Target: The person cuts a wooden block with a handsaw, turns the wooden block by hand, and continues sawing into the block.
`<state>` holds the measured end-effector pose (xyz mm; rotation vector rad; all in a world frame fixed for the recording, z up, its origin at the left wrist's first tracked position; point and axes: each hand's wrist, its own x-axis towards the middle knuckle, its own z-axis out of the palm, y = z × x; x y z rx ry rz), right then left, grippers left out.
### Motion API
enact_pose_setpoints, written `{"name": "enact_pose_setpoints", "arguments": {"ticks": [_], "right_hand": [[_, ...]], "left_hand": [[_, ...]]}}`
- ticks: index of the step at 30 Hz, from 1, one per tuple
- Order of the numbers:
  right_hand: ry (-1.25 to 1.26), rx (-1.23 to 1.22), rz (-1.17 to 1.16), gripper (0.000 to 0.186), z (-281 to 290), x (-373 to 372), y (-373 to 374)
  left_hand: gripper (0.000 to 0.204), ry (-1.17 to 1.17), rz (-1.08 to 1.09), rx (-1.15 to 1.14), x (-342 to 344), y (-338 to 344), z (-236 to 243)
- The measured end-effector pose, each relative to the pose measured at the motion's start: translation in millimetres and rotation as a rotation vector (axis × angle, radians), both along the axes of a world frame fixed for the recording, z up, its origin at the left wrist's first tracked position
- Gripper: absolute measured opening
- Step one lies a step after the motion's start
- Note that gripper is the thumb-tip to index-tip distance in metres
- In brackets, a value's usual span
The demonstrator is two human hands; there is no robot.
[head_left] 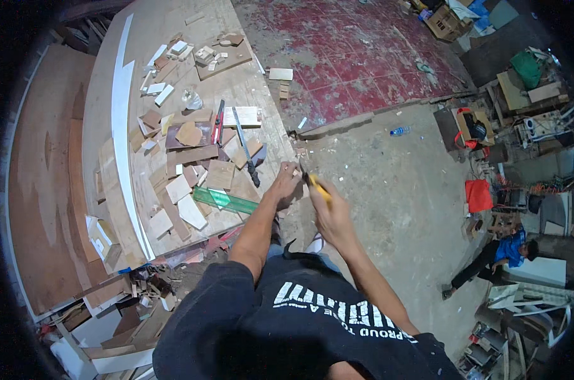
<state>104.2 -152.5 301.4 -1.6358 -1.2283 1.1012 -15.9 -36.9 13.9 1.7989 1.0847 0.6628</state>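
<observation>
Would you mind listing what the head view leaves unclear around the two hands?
- Whatever the left hand pinches: too small, covered by its fingers.
- The yellow-handled tool in the right hand: its tip is too small to identify.
- The workbench near edge: hidden by the person's shoulder and dark shirt.

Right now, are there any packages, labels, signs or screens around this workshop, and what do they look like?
Plastic bottle: lying on the concrete floor, clear with a blue label.
Cardboard box: far on the red floor, brown, open.
Small carton: left edge of the workbench, white and tan.
No signs or screens visible.
</observation>
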Motion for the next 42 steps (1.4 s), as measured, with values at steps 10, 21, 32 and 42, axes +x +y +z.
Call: {"name": "enact_pose_setpoints", "arguments": {"ticks": [10,21,32,42], "right_hand": [[-0.094,0.043,-0.040,0.040,-7,-3,-8],[-0.107,-0.003,-0.082,0.042,-21,5,-7],[0.067,0.062,-0.104,0.038,-82,-5,-33],[0.038,-0.003,-0.116,0.042,-35,-6,-24]], "left_hand": [[0.044,0.076,-0.030,-0.016,-8,2,-5],[0.032,0.026,-0.057,-0.044,0,2,22],[0.038,0.021,0.003,-0.073,0,-16,18],[0.031,0.015,0.051,-0.092,-5,-10,10]]}}
